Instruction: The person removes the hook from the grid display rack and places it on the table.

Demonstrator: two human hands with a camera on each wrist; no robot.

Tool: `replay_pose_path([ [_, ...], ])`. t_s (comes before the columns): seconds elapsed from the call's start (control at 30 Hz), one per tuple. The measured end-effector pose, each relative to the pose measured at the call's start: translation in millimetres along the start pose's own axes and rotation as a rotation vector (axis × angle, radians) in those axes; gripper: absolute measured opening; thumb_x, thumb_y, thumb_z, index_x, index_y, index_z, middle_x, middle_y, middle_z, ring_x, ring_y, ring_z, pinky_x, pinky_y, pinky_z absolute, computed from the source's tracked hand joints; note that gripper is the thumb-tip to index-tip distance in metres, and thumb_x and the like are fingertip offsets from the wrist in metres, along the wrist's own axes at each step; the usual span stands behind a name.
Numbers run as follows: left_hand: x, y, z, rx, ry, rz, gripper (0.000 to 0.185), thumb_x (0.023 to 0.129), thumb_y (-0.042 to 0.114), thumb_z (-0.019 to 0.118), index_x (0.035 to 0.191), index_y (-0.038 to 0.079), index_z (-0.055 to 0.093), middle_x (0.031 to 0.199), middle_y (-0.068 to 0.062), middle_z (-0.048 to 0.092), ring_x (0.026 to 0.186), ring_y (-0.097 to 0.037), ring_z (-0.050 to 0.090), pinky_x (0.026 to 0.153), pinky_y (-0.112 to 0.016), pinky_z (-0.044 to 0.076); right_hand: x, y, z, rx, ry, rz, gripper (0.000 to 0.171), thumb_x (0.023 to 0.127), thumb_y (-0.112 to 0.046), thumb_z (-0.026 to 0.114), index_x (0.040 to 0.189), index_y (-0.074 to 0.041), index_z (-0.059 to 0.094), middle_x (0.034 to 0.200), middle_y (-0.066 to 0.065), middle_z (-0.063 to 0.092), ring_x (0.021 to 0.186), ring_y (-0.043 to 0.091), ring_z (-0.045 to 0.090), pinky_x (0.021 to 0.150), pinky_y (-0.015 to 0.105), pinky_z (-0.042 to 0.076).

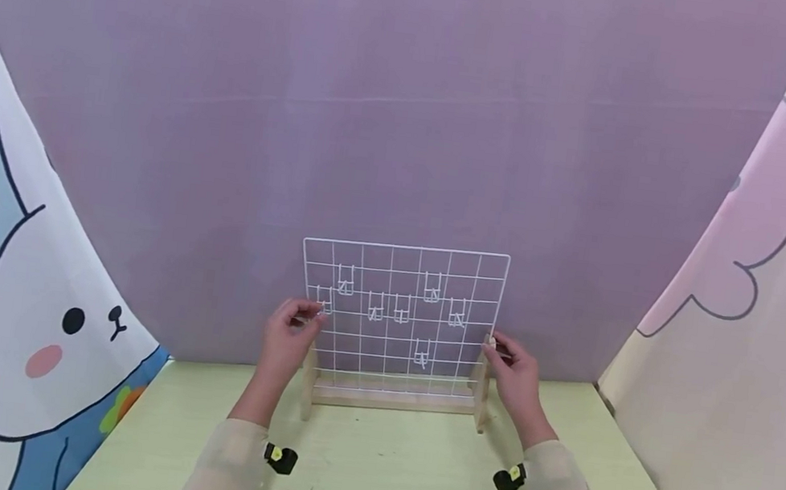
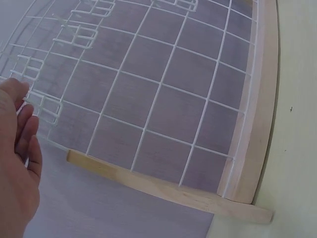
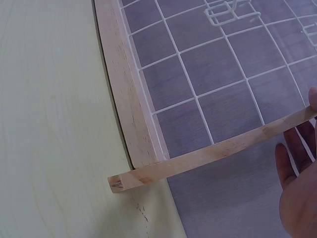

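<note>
A white wire grid panel [image 1: 407, 246] stands upright in a wooden stand [image 1: 393, 400], with several small white wire hooks [image 1: 345, 288] hung on it. At the panel's left edge, my left hand [image 1: 287, 340] has its thumb and fingertips at the leftmost hook [image 1: 324, 307], seemingly pinching it; the exact contact is partly hidden. Opposite, my right hand [image 1: 515, 372] pinches the upper part of the right wooden post [image 1: 481, 401]. The right wrist view shows that post [image 3: 218, 150], the thumb on one side and the fingers behind. The left wooden post [image 2: 163, 187] is below the left fingertips.
The stand rests on a pale yellow-green table [image 1: 382, 470], near its back edge. Behind it hangs a plain purple backdrop [image 1: 407, 117]. Printed cloth [image 1: 35, 253] with a rabbit is at the left, and another patterned cloth [image 1: 751, 359] at the right.
</note>
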State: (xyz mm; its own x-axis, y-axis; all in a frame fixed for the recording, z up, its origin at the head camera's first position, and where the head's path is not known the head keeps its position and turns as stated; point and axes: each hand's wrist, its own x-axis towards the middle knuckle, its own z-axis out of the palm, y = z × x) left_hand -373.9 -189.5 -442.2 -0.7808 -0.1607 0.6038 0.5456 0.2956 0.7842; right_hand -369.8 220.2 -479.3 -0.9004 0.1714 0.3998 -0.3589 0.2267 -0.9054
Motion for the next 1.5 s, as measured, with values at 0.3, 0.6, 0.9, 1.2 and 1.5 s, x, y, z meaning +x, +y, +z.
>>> replay_pose_path([
  [0.3,-1.7,3.9,5.3,0.003,0.109,0.057,0.010,0.094,-0.007,0.083,0.102,-0.004,0.079,0.099,-0.022,0.075,0.085,-0.018,0.061,0.076,-0.014,0.049,-4,-6,0,0.021,-0.001,-0.002,0.038,0.106,-0.005,0.074,0.141,0.010,0.067,0.129,0.033,0.069,0.098,0.000,0.067,0.087,0.017,0.059],
  [0.6,-6.6,35.1,4.8,0.018,0.185,0.194,0.006,0.091,-0.015,0.081,0.094,-0.010,0.078,0.090,-0.024,0.076,0.079,-0.022,0.063,0.074,-0.015,0.050,-3,1,4,0.063,0.009,-0.003,0.038,0.107,-0.003,0.072,0.142,0.010,0.066,0.130,0.035,0.068,0.100,0.001,0.067,0.088,0.016,0.059],
  [0.9,-0.4,33.6,5.0,0.067,0.246,0.309,0.009,0.089,-0.017,0.081,0.092,-0.009,0.078,0.084,-0.023,0.075,0.075,-0.034,0.064,0.074,-0.019,0.050,-3,3,4,0.067,0.006,0.006,0.039,0.108,-0.004,0.070,0.144,0.009,0.064,0.132,0.032,0.068,0.102,0.002,0.066,0.089,0.016,0.058],
  [1.2,5.3,37.6,1.1,0.059,0.275,0.357,0.008,0.090,-0.017,0.082,0.091,-0.010,0.078,0.085,-0.023,0.075,0.076,-0.026,0.062,0.075,-0.019,0.050,6,24,5,0.072,0.005,0.005,0.037,0.109,-0.005,0.070,0.144,0.007,0.064,0.133,0.032,0.067,0.102,0.003,0.065,0.089,0.016,0.058],
  [1.5,4.0,44.8,-5.8,0.052,0.253,0.345,0.008,0.089,-0.018,0.082,0.091,-0.011,0.078,0.086,-0.024,0.075,0.076,-0.021,0.063,0.074,-0.016,0.050,12,42,5,0.073,0.007,-0.012,0.037,0.109,-0.008,0.072,0.143,0.004,0.065,0.133,0.028,0.068,0.104,0.009,0.066,0.088,0.019,0.059],
])
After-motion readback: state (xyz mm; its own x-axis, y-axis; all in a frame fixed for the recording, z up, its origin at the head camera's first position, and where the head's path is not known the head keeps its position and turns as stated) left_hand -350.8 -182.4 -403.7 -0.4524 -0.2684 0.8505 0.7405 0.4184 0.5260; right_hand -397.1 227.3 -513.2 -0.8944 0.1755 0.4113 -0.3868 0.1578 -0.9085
